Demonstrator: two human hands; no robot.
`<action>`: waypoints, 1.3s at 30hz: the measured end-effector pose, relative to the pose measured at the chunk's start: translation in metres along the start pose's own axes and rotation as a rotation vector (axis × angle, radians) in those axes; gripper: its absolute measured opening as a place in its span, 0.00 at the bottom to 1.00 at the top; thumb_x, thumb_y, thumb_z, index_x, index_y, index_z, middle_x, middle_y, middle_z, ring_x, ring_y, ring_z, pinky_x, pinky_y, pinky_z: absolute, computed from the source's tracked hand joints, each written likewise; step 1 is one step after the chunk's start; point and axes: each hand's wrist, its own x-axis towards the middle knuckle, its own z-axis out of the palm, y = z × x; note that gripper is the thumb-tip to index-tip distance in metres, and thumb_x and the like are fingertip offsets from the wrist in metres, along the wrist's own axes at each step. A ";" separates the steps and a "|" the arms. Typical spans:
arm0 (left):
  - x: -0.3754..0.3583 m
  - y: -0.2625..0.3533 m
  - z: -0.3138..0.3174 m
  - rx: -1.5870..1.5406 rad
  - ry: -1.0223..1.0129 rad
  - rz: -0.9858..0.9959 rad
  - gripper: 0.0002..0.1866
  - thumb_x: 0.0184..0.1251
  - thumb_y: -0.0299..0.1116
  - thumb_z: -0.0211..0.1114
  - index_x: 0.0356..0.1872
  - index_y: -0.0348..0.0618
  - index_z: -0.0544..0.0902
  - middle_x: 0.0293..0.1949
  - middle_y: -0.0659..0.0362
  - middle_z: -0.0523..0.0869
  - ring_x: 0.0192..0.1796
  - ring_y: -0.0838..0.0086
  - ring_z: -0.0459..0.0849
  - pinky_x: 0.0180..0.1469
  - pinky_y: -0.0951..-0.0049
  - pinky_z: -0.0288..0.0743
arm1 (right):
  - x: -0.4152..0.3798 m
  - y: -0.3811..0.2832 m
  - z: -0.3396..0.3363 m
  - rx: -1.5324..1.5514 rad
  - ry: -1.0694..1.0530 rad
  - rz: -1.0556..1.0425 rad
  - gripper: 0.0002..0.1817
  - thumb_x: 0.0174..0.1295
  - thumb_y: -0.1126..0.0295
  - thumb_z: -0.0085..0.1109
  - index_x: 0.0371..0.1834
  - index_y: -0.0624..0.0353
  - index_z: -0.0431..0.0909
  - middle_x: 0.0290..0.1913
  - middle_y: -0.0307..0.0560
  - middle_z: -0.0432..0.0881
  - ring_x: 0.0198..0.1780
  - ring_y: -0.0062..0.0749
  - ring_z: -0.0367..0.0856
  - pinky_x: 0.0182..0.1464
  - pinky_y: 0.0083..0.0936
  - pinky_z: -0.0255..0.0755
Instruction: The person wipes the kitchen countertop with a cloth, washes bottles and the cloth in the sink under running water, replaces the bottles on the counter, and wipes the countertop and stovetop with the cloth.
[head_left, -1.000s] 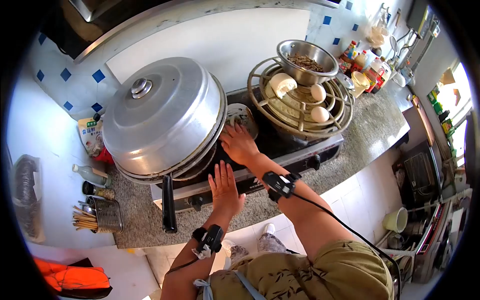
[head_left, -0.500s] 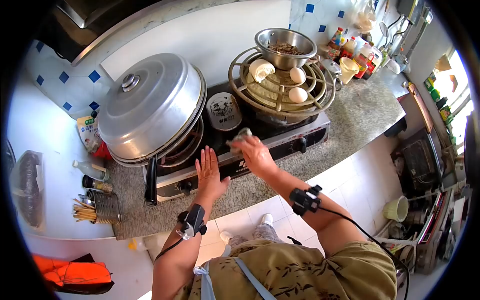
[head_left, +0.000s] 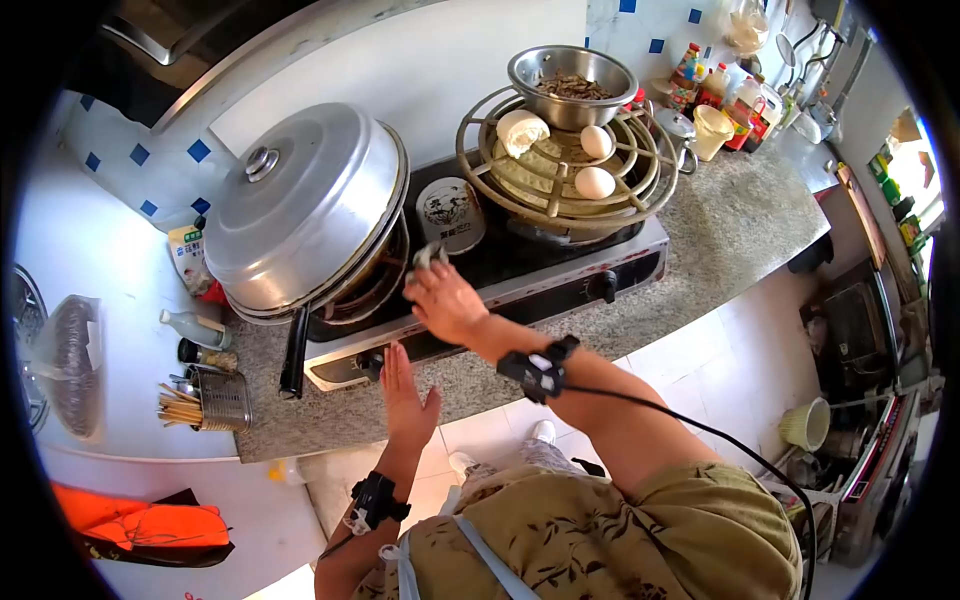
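Observation:
My right hand [head_left: 447, 303] presses a crumpled grey-green cloth [head_left: 428, 256] on the black top of the gas stove [head_left: 520, 290], between the left burner and a white round tin [head_left: 450, 214] with dark print. In front of the stove's left knob, my left hand [head_left: 408, 405] is held with its fingers stretched out and nothing in it. A large domed metal lid [head_left: 300, 200] sits tilted on a pan over the left burner. On the right burner, a round rack [head_left: 560, 208] bears two eggs [head_left: 595, 182], a white bun [head_left: 521, 132] and a steel bowl [head_left: 572, 88] of brown pieces.
Sauce bottles [head_left: 712, 84] and a cream pitcher [head_left: 711, 132] stand at the back right of the granite counter [head_left: 740, 215]. At the left end are a wire holder with chopsticks [head_left: 225, 400], a jar [head_left: 207, 355] and a clear bottle [head_left: 194, 328]. A black pan handle [head_left: 295, 355] juts forward.
My right hand has moved left with the cloth, toward the left burner. My left hand has drawn back from the stove's front edge toward my body.

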 end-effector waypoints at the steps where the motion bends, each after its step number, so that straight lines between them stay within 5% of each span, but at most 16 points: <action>1: -0.005 0.001 -0.001 -0.009 0.018 -0.011 0.43 0.48 0.28 0.60 0.64 0.33 0.46 0.66 0.43 0.50 0.68 0.52 0.47 0.67 0.56 0.40 | -0.012 -0.008 0.002 0.063 0.016 -0.061 0.14 0.49 0.67 0.54 0.41 0.53 0.74 0.48 0.49 0.71 0.52 0.48 0.66 0.57 0.37 0.59; 6: -0.015 0.015 -0.009 -0.049 0.044 -0.071 0.41 0.48 0.26 0.59 0.64 0.33 0.49 0.65 0.43 0.53 0.67 0.51 0.50 0.67 0.57 0.42 | -0.045 -0.020 -0.034 0.202 -0.047 -0.250 0.13 0.45 0.76 0.52 0.37 0.53 0.74 0.47 0.49 0.72 0.48 0.46 0.70 0.54 0.32 0.63; 8: -0.022 0.018 -0.012 -0.076 0.067 -0.115 0.40 0.48 0.25 0.59 0.64 0.33 0.50 0.65 0.44 0.54 0.67 0.51 0.51 0.67 0.58 0.43 | -0.045 -0.004 -0.056 0.359 0.035 -0.001 0.11 0.46 0.78 0.50 0.34 0.55 0.75 0.47 0.53 0.73 0.47 0.48 0.70 0.51 0.36 0.64; 10: -0.034 0.018 -0.015 -0.081 0.083 -0.144 0.39 0.48 0.24 0.58 0.64 0.33 0.51 0.64 0.44 0.55 0.67 0.52 0.51 0.66 0.58 0.44 | -0.051 0.019 -0.069 0.217 0.187 0.134 0.14 0.45 0.80 0.50 0.37 0.56 0.74 0.47 0.56 0.72 0.47 0.51 0.70 0.50 0.40 0.63; 14: -0.054 0.014 -0.017 -0.085 0.128 -0.136 0.38 0.48 0.24 0.58 0.63 0.34 0.53 0.64 0.45 0.56 0.67 0.52 0.52 0.66 0.58 0.44 | -0.061 0.043 -0.071 -0.152 0.168 0.289 0.16 0.51 0.71 0.52 0.45 0.56 0.72 0.53 0.58 0.68 0.52 0.55 0.65 0.57 0.43 0.57; 15: -0.058 0.013 -0.019 -0.090 0.121 -0.141 0.37 0.48 0.24 0.58 0.63 0.34 0.53 0.64 0.46 0.56 0.67 0.52 0.52 0.66 0.58 0.44 | -0.065 0.043 -0.060 -0.230 0.107 0.291 0.19 0.54 0.64 0.53 0.49 0.56 0.71 0.55 0.57 0.65 0.57 0.54 0.61 0.60 0.42 0.54; 21: -0.075 -0.004 -0.027 -0.112 0.138 -0.123 0.35 0.48 0.24 0.58 0.61 0.36 0.57 0.64 0.47 0.58 0.66 0.52 0.54 0.65 0.55 0.46 | -0.054 -0.016 -0.013 -0.074 0.001 0.115 0.23 0.54 0.59 0.53 0.52 0.54 0.69 0.58 0.55 0.64 0.59 0.54 0.58 0.62 0.44 0.50; 29: -0.119 -0.016 -0.054 -0.181 0.136 -0.119 0.32 0.49 0.24 0.58 0.60 0.38 0.60 0.61 0.47 0.62 0.65 0.52 0.57 0.65 0.55 0.47 | -0.025 -0.102 0.041 -0.070 -0.271 -0.051 0.28 0.52 0.71 0.49 0.60 0.48 0.62 0.62 0.49 0.59 0.64 0.53 0.54 0.65 0.42 0.46; 33: -0.141 -0.042 -0.059 -0.193 0.174 -0.146 0.31 0.48 0.23 0.58 0.58 0.38 0.62 0.60 0.47 0.65 0.63 0.53 0.60 0.64 0.59 0.53 | -0.027 -0.105 0.030 -0.142 -0.212 -0.111 0.27 0.52 0.74 0.47 0.59 0.44 0.64 0.62 0.46 0.60 0.64 0.47 0.56 0.65 0.39 0.47; 39: -0.153 -0.063 -0.056 -0.255 0.123 -0.128 0.28 0.47 0.20 0.57 0.56 0.36 0.65 0.58 0.46 0.66 0.62 0.53 0.62 0.63 0.62 0.55 | -0.056 -0.066 0.000 -0.206 -0.051 0.091 0.27 0.46 0.78 0.50 0.53 0.45 0.70 0.57 0.43 0.65 0.57 0.45 0.64 0.60 0.34 0.59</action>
